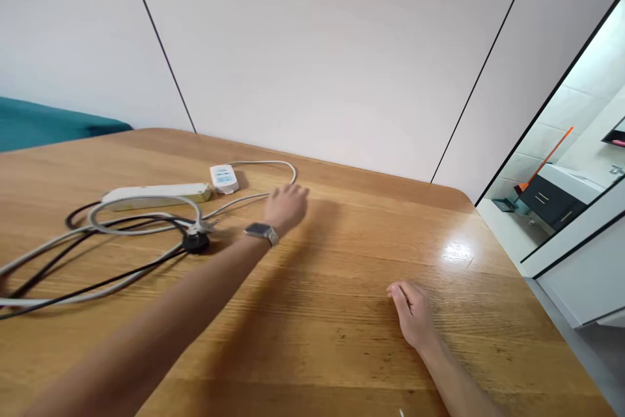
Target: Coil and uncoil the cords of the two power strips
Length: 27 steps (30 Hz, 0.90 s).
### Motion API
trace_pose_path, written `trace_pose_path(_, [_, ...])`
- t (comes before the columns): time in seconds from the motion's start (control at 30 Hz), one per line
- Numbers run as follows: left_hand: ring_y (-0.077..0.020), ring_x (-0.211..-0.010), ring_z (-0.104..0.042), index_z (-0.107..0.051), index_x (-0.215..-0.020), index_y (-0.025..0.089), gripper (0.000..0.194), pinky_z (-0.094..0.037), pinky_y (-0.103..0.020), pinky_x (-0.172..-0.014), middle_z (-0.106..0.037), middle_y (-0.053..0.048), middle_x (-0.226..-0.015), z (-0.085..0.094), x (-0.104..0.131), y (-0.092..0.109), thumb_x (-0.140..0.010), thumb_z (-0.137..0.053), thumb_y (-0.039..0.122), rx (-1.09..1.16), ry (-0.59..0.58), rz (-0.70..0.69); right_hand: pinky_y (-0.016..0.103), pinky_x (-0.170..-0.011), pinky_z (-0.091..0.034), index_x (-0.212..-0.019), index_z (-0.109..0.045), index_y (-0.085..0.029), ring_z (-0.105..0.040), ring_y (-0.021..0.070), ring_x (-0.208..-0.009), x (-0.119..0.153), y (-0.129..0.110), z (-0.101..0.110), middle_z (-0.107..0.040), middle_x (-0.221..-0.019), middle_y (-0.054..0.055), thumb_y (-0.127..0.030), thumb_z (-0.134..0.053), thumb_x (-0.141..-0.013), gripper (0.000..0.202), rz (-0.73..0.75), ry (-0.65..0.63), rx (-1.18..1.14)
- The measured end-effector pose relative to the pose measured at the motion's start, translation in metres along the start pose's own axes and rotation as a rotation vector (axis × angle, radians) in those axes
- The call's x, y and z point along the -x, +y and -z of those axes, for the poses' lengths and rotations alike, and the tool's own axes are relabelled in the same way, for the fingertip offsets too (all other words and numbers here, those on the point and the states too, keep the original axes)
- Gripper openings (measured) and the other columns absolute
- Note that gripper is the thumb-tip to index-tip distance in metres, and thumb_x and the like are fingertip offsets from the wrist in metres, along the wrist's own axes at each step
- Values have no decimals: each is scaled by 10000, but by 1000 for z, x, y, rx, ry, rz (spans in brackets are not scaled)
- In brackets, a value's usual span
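Observation:
My left hand (287, 205), with a watch (261, 231) on its wrist, is stretched forward beside a thin white cable (294, 173). Motion smears its fingers, and I cannot tell whether they touch the cable. That cable loops from a small white box with light-blue markings (224, 179). A white power strip (161, 195) lies to the left. In front of it are tangled white and black cords (92, 228) and a black plug (195, 242). Lower right, my right hand (413, 313) rests on the table, fingers curled closed with nothing visible in them.
The wooden table (351, 254) has rounded far corners and meets white wall panels (332, 59). Teal upholstery (49, 123) stands beyond its left edge. Past the right edge, a doorway shows a dark cabinet (549, 201) and an orange-handled broom (547, 160).

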<state>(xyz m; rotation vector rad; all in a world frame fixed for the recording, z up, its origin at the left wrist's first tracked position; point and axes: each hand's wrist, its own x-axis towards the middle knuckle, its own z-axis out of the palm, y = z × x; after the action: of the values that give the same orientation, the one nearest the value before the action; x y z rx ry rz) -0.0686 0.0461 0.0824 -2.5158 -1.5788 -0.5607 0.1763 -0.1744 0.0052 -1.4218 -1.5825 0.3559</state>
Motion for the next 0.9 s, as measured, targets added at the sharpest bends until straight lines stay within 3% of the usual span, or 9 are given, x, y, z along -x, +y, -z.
trace_pose_path(0.1, [-281,-1206,-532,-649,-1166,152,334,-382,-449,-1071,-611,-125,-1270,-10,46,32,-878,-571,304,-10,-97,-78,253,-616,-419,-726,-616,-194,-597,156,-662,0,0,2,-656,-702,34,-414,-395,-974,398,1,20,-4])
trace_pose_path(0.2, [-295,-1367,-382,-613,-1261,211,414,-190,-506,-1177,-532,-103,-1400,-15,86,40,-881,-540,356,-56,-150,-128,249,-606,-414,-705,-615,-192,-596,152,-640,0,1,3,-656,-681,31,-423,-402,-969,411,-2,32,-9])
trace_pose_path(0.27, [-310,-1399,-331,-593,-1293,215,434,-113,-542,-1183,-492,-119,-1437,-9,101,25,-885,-512,339,-113,-115,-15,247,-599,-412,-696,-617,-191,-598,149,-626,-1,2,4,-656,-666,29,-429,-406,-966,418,-6,26,-15])
trace_pose_path(0.37, [-351,-1412,-287,-557,-1329,194,474,-112,-601,-1158,-430,-163,-1473,12,109,-15,-882,-495,338,-192,-40,228,248,-591,-410,-685,-624,-189,-603,149,-614,-3,3,2,-661,-655,28,-437,-411,-961,427,-9,15,-16])
trace_pose_path(0.53, [-452,-1416,-183,-385,-1446,215,575,-284,-756,-988,-268,-155,-1555,28,118,-77,-936,-352,477,-164,-66,549,254,-591,-423,-666,-631,-191,-621,158,-619,-6,1,2,-670,-648,34,-457,-406,-957,454,-10,22,-33])
trace_pose_path(0.67, [-404,-1382,-298,-354,-1447,267,518,-361,-672,-1009,-407,-98,-1483,14,114,-119,-954,-292,414,-71,-73,460,252,-562,-419,-650,-627,-194,-600,154,-580,-6,-1,3,-664,-630,36,-484,-401,-952,475,-16,35,-49])
trace_pose_path(0.77, [-414,-1325,-376,-384,-1429,239,506,-372,-641,-1017,-443,-86,-1458,7,104,-139,-948,-302,371,-43,-31,408,254,-560,-423,-649,-627,-192,-583,152,-565,-6,1,3,-666,-635,41,-492,-406,-946,476,-33,28,-71])
trace_pose_path(0.83, [-447,-1346,-328,-408,-1418,212,523,-354,-645,-1025,-410,-98,-1484,6,99,-136,-934,-355,402,-64,-17,426,257,-564,-420,-650,-627,-189,-569,149,-554,-6,3,2,-666,-643,43,-493,-413,-941,472,-54,16,-85])
trace_pose_path(0.9, [-453,-1405,-212,-432,-1412,225,548,-298,-634,-1071,-356,-99,-1522,6,98,-115,-906,-438,437,-105,-2,420,257,-553,-404,-635,-617,-188,-547,145,-536,-8,5,2,-643,-619,34,-499,-424,-933,472,-88,13,-97])
